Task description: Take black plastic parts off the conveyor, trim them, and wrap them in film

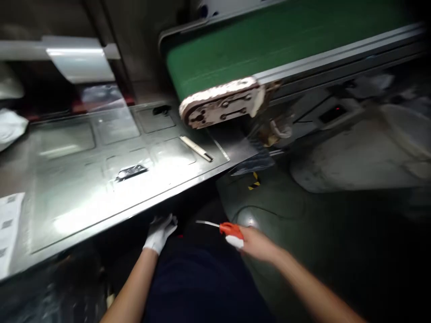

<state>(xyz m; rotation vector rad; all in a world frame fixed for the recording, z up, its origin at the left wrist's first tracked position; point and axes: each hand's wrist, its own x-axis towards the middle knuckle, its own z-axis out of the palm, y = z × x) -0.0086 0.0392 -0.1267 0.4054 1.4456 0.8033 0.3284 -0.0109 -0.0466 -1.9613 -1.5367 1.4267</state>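
Observation:
My right hand [254, 242], with white on its fingertips, grips an orange air blow gun [230, 229] whose thin metal nozzle points left. My left hand [160, 233], in a white glove, is curled just below the table's front edge; something small and dark seems to be at its fingers, too blurred to name. Above it, a small dark part with a glossy face [132, 172] lies on the metal table [84, 188]. A cream-handled pen-like tool [196, 148] rests to the right of that part. Farther back sits another small black piece [161, 109].
A green conveyor belt [269, 42] runs across the upper right, its end overhanging the table. Clear film [81, 60] hangs at the left rear. A printed sheet [10, 229] lies at the left edge. A large pale bin [357, 152] stands on the floor to the right.

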